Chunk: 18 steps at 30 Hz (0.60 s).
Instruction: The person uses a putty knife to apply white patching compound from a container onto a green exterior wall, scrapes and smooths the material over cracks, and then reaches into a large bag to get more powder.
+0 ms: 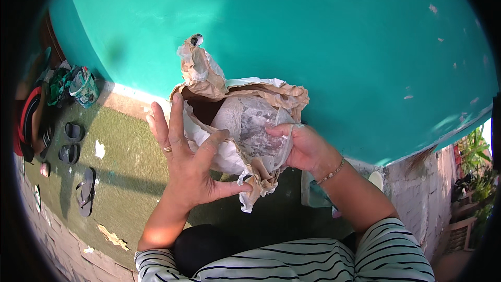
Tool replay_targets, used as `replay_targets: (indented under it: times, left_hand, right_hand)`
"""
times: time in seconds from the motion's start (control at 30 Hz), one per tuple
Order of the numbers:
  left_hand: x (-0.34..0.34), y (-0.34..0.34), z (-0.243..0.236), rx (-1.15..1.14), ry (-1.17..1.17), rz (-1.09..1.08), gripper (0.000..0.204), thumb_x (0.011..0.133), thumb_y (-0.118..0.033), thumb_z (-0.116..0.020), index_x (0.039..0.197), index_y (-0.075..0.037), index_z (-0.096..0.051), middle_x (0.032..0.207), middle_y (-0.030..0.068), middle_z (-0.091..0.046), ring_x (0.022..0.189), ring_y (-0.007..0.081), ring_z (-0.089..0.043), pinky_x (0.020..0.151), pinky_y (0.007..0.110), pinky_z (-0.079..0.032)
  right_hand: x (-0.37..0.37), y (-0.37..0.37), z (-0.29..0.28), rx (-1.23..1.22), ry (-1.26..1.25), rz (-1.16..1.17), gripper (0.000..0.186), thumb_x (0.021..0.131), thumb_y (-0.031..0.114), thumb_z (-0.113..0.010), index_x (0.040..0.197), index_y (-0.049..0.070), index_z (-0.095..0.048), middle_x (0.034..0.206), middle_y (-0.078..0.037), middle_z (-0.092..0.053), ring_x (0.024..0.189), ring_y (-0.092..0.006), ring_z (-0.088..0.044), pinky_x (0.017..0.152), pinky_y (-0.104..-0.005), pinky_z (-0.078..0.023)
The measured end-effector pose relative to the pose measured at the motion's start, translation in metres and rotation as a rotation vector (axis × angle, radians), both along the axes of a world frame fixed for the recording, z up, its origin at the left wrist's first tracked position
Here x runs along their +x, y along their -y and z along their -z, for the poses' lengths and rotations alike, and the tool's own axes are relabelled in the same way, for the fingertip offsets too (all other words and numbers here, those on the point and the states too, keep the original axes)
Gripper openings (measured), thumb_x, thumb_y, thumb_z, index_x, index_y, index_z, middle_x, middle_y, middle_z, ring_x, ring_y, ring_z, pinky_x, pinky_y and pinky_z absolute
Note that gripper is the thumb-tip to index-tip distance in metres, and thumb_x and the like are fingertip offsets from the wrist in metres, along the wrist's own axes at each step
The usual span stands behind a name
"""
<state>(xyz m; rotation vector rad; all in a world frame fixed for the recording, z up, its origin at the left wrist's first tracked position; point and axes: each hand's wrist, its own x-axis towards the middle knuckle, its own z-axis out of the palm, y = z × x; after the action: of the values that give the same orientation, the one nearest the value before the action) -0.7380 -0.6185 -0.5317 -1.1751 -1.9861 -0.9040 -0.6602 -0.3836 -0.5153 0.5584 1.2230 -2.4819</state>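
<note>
A crumpled brown paper bag (203,75) with a white outer layer gapes in front of me, its twisted corner sticking up. Inside its mouth sits a clear plastic bag (255,128) streaked with whitish powder or residue. My left hand (188,162) holds the paper bag's near left side, thumb along the lower rim, index finger bent over the edge and other fingers spread upward. On the right, my right hand (305,149) grips the plastic bag's edge, thumb on top. The other right fingers are mostly hidden under the plastic. What lies deeper in the paper bag is dark.
A teal wall (339,47) curves close ahead. Dark sandals (86,192) and other footwear lie on the green floor (125,149) at left, beside a paint-stained bucket (83,89). A pale container (314,190) stands below my right forearm; a torn scrap (112,236) lies at lower left.
</note>
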Motion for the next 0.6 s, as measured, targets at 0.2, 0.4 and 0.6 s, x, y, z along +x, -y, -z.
replay_targets:
  times: [0.2,0.4,0.6]
  left_hand:
    - [0.000,0.008,0.003,0.026,-0.048,-0.039,0.084,0.076,-0.086,-0.041,0.088,-0.005,-0.063,0.147,0.0386,-0.022,0.140,0.0520,-0.014,0.111,0.064,-0.005]
    - [0.001,0.011,0.010,0.075,-0.069,0.032,0.078,0.082,-0.082,-0.034,0.121,-0.018,-0.055,0.147,0.0364,-0.026,0.139,0.0528,-0.018,0.111,0.064,-0.009]
    - [0.001,0.008,0.007,0.135,-0.029,0.018,0.069,0.092,-0.067,-0.033,0.077,-0.002,-0.052,0.143,0.0370,-0.032,0.137,0.0523,-0.022,0.111,0.062,-0.012]
  right_hand:
    - [0.017,0.008,-0.006,0.051,-0.138,0.049,0.046,0.092,0.013,-0.052,0.135,-0.002,-0.044,0.124,-0.017,-0.059,0.109,-0.0298,-0.063,0.091,-0.0498,-0.052]
    - [0.034,-0.008,-0.022,0.153,-0.121,0.021,0.048,0.090,0.012,-0.056,0.133,-0.004,-0.045,0.122,-0.017,-0.060,0.106,-0.0297,-0.064,0.089,-0.0484,-0.053]
    - [0.059,-0.037,-0.017,0.035,-0.058,0.114,0.048,0.087,0.012,-0.059,0.131,-0.003,-0.048,0.120,-0.016,-0.061,0.104,-0.0284,-0.065,0.090,-0.0466,-0.053]
